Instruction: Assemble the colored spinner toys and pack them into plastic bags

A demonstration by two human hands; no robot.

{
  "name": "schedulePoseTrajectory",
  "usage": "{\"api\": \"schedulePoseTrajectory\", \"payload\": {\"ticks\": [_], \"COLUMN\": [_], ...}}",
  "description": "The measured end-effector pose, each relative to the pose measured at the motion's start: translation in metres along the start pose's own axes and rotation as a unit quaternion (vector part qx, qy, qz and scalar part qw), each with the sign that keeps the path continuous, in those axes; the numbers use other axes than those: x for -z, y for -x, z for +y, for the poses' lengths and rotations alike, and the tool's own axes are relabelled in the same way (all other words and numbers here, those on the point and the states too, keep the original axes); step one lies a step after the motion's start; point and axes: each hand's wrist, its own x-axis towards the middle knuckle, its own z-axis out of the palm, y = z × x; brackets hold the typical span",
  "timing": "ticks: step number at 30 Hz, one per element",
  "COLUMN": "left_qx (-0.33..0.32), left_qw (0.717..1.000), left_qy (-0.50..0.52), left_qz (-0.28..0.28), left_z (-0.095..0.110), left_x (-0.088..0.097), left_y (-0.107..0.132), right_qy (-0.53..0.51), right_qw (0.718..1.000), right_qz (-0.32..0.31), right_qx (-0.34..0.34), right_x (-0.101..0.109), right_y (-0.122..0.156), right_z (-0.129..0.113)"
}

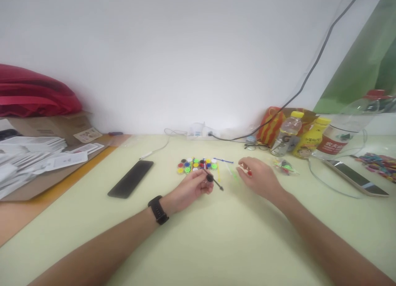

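My left hand [195, 186], with a black watch on its wrist, is closed on a thin black stick [219, 185] with a small pointed end. A round black piece [209, 178] sits at its fingertips. To the right, my right hand [258, 176] pinches a small red piece [249, 173], partly hidden by the fingers. Beyond my left hand lies a cluster of small round caps [187, 164] in several colours. Thin coloured sticks lie beside it, among them a blue stick [223, 160] and a yellow stick [219, 172].
A black phone [131, 179] lies left of the caps. Right of my right hand are a small bag of coloured bits [285, 166], glasses [256, 146], several bottles [312, 138] and a second phone [355, 178]. Stacked white cards [34, 152] fill the far left.
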Motion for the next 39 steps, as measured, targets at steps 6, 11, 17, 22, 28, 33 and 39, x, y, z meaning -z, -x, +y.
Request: {"api": "schedulePoseTrajectory", "payload": {"ticks": [6,11,17,22,28,33,39], "left_qx": [-0.014,-0.010,0.001,-0.001,-0.002,-0.002,0.002], "left_qw": [1.000,0.999,0.999,0.999,0.999,0.998,0.994], "left_qy": [-0.011,-0.033,-0.042,-0.035,-0.051,-0.057,-0.103], "left_qz": [0.000,-0.008,-0.015,-0.018,-0.014,-0.010,-0.019], "left_z": [-0.004,-0.003,-0.001,-0.004,-0.004,-0.002,-0.002], "left_x": [0.003,0.001,0.001,0.003,0.002,0.000,-0.002], "left_y": [-0.001,0.000,0.001,-0.002,-0.001,0.000,0.001], "right_qy": [-0.151,-0.182,-0.218,-0.296,-0.409,-0.403,-0.418], "right_qw": [0.984,0.975,0.965,0.948,0.906,0.911,0.901], "right_qz": [-0.031,-0.050,-0.045,-0.091,-0.111,-0.092,-0.116], "right_qx": [0.091,0.119,0.136,0.079,0.010,0.005,0.015], "right_x": [-0.003,-0.004,-0.002,-0.001,0.007,0.007,-0.001], "right_y": [0.018,0.024,0.027,0.027,0.020,0.018,0.025], "right_z": [-0.036,-0.045,-0.048,-0.051,-0.052,-0.056,-0.059]}}
